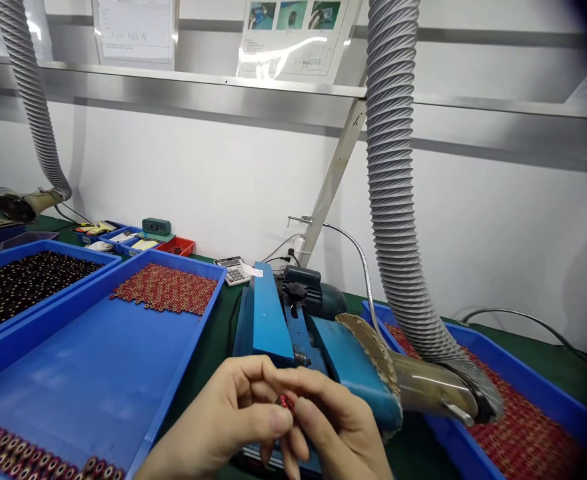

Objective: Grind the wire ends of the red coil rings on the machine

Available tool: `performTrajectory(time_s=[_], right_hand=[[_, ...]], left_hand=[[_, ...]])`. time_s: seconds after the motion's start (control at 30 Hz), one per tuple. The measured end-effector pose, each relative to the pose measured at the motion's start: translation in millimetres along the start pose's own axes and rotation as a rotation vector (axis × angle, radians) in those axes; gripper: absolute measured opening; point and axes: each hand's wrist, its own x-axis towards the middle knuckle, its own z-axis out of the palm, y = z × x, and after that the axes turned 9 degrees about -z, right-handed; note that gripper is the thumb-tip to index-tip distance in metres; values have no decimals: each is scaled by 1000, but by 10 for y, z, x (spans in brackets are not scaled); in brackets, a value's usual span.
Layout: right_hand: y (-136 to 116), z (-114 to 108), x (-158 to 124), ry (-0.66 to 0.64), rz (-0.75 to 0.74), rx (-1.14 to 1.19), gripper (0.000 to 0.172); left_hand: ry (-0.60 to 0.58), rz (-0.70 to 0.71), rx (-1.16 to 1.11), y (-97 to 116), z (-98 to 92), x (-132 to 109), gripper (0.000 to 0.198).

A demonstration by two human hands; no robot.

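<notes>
Between my fingertips is a small red ring-shaped coil (286, 402), mostly covered by the fingers. My left hand (228, 417) pinches it from the left with thumb and forefinger. From the other side, my right hand (330, 420) closes its thumb and fingers on the same coil. Just beyond both hands stands a blue belt-type machine (273, 320) with a dark motor behind it. To the left, a blue tray (98, 360) bears red ring coils (168, 288) at its far end and more red coils (18, 450) in rows at its near end.
A grey ribbed hose (393, 167) comes down to a metal duct (433, 387) right of the machine. Another blue tray (548, 393) of red coils lies at right. At far left is a tray of black rings (38, 283). A calculator (236, 272) sits behind the machine.
</notes>
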Motion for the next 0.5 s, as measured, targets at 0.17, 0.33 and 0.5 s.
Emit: performTrajectory(time_s=[0.17, 0.33, 0.5], right_hand=[[-17, 100, 9, 23, 235, 490, 30], [-2, -56, 96, 167, 145, 533, 30], [-28, -114, 70, -127, 141, 188, 22]], left_hand=[[23, -9, 49, -15, -15, -13, 34], [112, 14, 121, -11, 1, -37, 29], [261, 91, 242, 46, 51, -76, 22]])
